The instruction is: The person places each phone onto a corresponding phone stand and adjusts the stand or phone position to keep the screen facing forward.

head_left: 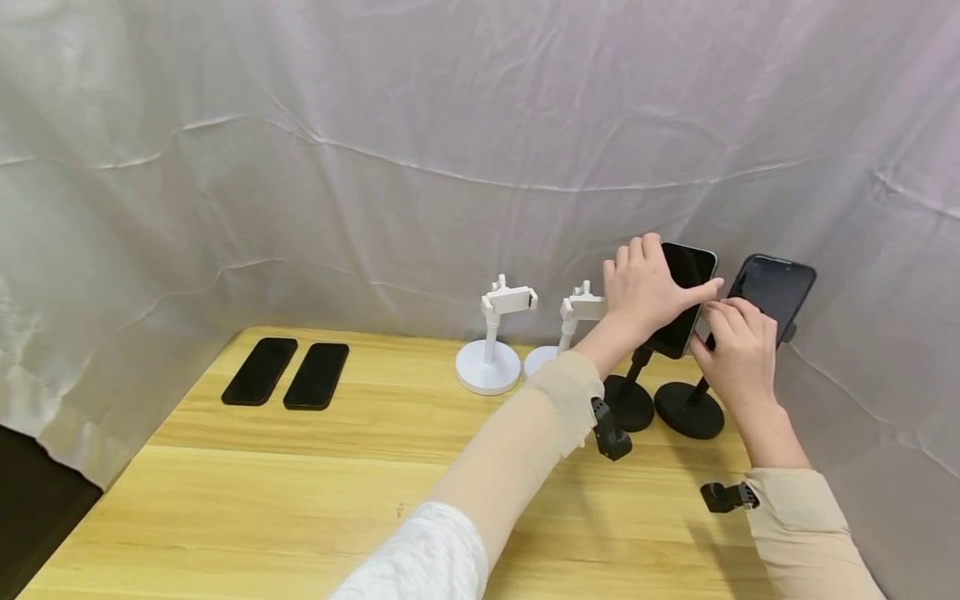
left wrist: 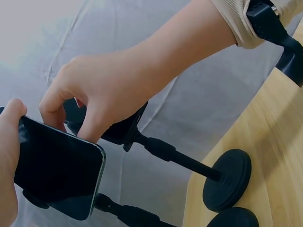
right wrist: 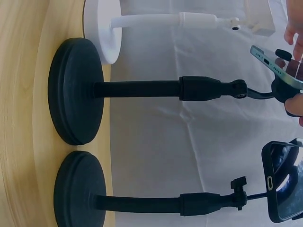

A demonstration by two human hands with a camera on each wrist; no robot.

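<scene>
A smartphone point(head_left: 681, 275) with a dark screen sits tilted at the clamp of the left black phone stand point(head_left: 628, 400). My left hand point(head_left: 642, 282) grips the phone from its left side, thumb across the top of the screen, fingers toward the back. At the phone's right edge, my right hand point(head_left: 738, 346) pinches the stand's clamp point(right wrist: 282, 90) with bent fingers; the phone partly hides these fingertips in the left wrist view. Just behind my right hand, a second smartphone point(head_left: 780, 287) is mounted on the right black phone stand point(head_left: 688, 410).
Two white phone stands, one farther left point(head_left: 487, 367) and one partly behind my left forearm point(head_left: 542, 360), have no phones in them. Two dark smartphones point(head_left: 260, 372) lie flat at the table's left. A grey curtain point(head_left: 420, 225) hangs behind the wooden table point(head_left: 300, 500).
</scene>
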